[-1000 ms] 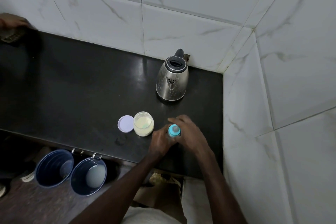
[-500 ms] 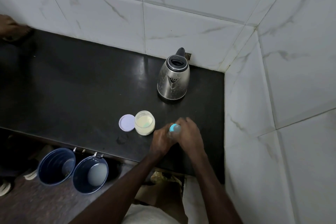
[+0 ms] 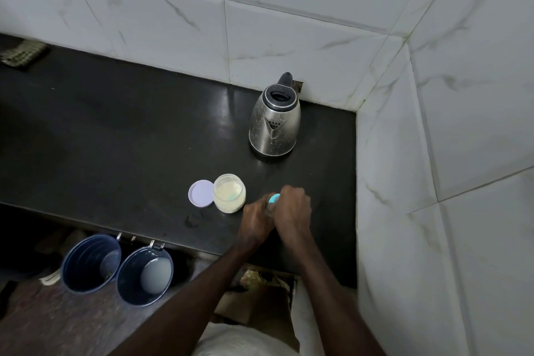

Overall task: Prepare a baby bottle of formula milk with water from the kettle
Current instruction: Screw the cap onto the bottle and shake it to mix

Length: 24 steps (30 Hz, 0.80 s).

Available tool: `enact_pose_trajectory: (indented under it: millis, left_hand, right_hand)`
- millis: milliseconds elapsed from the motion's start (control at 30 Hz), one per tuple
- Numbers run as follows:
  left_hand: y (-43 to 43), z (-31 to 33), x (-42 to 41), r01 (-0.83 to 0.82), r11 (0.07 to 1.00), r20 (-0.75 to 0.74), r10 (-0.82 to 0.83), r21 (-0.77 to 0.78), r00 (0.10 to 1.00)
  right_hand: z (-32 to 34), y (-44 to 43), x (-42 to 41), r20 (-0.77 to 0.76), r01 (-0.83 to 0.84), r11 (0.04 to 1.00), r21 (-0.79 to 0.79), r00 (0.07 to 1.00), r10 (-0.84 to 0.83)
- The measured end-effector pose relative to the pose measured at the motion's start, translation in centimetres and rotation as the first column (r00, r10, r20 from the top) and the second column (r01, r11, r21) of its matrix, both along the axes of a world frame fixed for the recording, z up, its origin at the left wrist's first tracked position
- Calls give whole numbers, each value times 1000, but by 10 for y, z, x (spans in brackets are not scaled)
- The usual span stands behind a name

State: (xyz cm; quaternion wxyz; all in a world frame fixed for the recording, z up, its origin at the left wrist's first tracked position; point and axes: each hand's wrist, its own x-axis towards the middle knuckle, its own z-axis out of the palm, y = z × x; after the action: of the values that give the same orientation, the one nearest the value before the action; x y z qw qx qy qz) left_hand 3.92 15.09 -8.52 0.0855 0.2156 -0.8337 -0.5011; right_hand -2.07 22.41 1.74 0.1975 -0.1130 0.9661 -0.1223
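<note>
Black counter (image 3: 115, 139), bottle (image 3: 274, 198) between hands (image 3: 255, 221) (image 3: 291, 208) (both gripping)

Black counter (image 3: 115, 130) carries a steel kettle (image 3: 274, 127), open powder jar (image 3: 229, 193), its lid (image 3: 200, 193) and a cloth (image 3: 23, 53).

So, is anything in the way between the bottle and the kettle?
Nothing visible. Only bare counter lies between the bottle and the kettle; the open jar and its lid sit off to the left.

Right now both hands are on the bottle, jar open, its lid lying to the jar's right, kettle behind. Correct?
No. Head view: the lid lies left of the jar. Left hand and right hand do grip the bottle; kettle behind.
</note>
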Motion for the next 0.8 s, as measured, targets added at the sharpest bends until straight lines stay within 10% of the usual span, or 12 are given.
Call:
enact_pose_trajectory:
  millis: [200, 533, 800]
  left_hand:
    - [-1, 1, -1, 10, 1000, -23, -10, 1, 1000]
    - [8, -8, -1, -79, 995, -99, 85, 65, 991]
    - [-3, -10, -3, -17, 996, -27, 20, 93, 999]
  right_hand:
    - [-11, 5, 2, -53, -130, 991, -20, 990, 129]
    - [-16, -14, 12, -56, 214, 973, -87, 974, -219]
    - [-12, 23, -17, 68, -240, 969, -67, 967, 244]
